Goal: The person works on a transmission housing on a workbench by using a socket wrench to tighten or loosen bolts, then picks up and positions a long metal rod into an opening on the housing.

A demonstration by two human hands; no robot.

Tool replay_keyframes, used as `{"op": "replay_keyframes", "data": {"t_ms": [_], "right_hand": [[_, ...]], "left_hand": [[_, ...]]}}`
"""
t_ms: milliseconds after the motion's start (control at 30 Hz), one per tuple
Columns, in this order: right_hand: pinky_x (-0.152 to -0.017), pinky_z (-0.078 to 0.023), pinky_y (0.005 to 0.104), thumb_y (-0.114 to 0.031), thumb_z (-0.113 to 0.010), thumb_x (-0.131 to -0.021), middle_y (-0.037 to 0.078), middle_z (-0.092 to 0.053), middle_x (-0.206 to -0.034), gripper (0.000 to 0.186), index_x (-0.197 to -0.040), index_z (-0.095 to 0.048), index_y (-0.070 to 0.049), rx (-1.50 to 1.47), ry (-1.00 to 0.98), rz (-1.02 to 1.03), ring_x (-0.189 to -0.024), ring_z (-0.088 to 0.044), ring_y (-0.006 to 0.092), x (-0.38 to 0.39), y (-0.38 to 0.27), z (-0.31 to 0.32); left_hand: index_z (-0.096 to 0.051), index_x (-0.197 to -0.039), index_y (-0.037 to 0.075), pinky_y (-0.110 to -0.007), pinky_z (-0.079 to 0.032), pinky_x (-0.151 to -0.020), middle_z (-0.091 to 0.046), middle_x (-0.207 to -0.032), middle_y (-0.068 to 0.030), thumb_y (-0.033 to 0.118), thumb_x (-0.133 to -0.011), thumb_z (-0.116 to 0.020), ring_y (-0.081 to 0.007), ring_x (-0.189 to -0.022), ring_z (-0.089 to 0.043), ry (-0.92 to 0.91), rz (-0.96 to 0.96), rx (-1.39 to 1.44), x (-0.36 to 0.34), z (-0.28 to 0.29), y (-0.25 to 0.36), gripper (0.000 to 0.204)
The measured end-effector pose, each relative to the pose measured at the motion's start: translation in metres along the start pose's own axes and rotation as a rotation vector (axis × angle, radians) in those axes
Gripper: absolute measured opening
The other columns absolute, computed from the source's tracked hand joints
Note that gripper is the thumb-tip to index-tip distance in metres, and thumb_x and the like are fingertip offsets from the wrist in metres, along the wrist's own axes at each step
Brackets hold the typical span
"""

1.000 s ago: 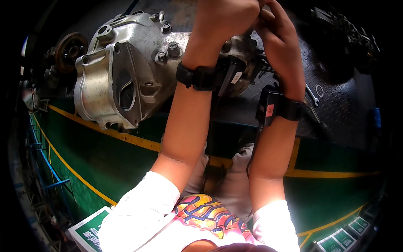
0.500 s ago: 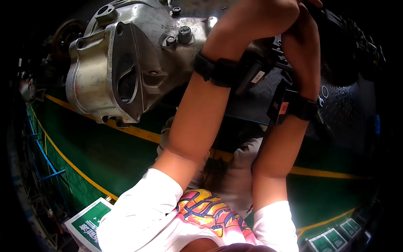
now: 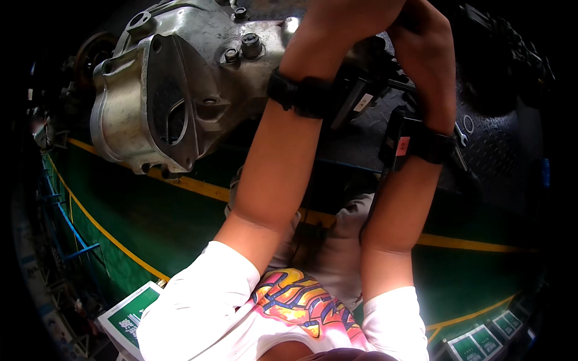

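Left hand [image 3: 355,17] and right hand [image 3: 421,33] are overlapping at the top of the view, over the desk [image 3: 501,145], just past the right part of the casing [image 3: 201,69]. Fingers are sitting out of sight, so I can't tell if the hands are spread, pressed together or pinching anything.

Casing is lying on the desk, left of both hands, with its big opening facing right and its near end showing against the green floor [image 3: 144,210]. Two bolts, one taller [image 3: 251,45] and one shorter [image 3: 230,56], are sticking up from its top. Left forearm is crossing in front of its right part.

Both wrists are wearing black straps: left strap [image 3: 298,95] is sitting next to a box with a white label, right strap [image 3: 435,146] next to a box with a pink one.

A wrench [image 3: 462,136] is lying right of the right wrist, a ring showing just beside it; could be part of the same tool, too dark to say. A dark machine part [image 3: 503,60] is standing farther right. A yellow line [image 3: 208,190] is running across the floor.
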State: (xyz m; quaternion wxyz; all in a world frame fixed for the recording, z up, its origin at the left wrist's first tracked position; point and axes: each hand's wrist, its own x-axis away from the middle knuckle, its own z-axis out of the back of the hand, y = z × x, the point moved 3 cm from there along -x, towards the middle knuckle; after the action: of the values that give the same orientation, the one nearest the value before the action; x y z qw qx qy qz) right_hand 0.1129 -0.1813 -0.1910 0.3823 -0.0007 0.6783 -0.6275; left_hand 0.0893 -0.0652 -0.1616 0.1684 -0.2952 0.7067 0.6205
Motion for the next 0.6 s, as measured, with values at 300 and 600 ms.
{"op": "replay_keyframes", "data": {"t_ms": [300,600], "right_hand": [[-0.079,-0.054,0.0256,0.007,-0.072,-0.088,0.004,-0.076,-0.099,0.02,-0.107,-0.07,0.004,0.109,0.087,-0.044,-0.091,-0.068,0.0083,0.003,-0.006,0.001],[-0.074,-0.053,0.0253,0.003,-0.072,-0.089,0.003,-0.075,-0.094,0.013,-0.102,-0.071,0.004,0.133,0.14,-0.061,-0.086,-0.067,0.0073,0.002,-0.015,-0.018]], "left_hand": [[-0.065,-0.106,-0.005,-0.027,-0.052,-0.072,-0.067,-0.093,-0.0052,0.006,-0.107,-0.049,-0.0122,-0.082,-0.062,-0.166,-0.009,0.116,0.006,-0.014,0.021,0.019],[-0.064,-0.103,-0.004,-0.026,-0.044,-0.06,-0.057,-0.08,-0.0016,0.002,-0.106,-0.047,-0.0092,-0.067,-0.052,-0.019,-0.144,-0.11,-0.002,-0.003,0.026,0.018]]}}
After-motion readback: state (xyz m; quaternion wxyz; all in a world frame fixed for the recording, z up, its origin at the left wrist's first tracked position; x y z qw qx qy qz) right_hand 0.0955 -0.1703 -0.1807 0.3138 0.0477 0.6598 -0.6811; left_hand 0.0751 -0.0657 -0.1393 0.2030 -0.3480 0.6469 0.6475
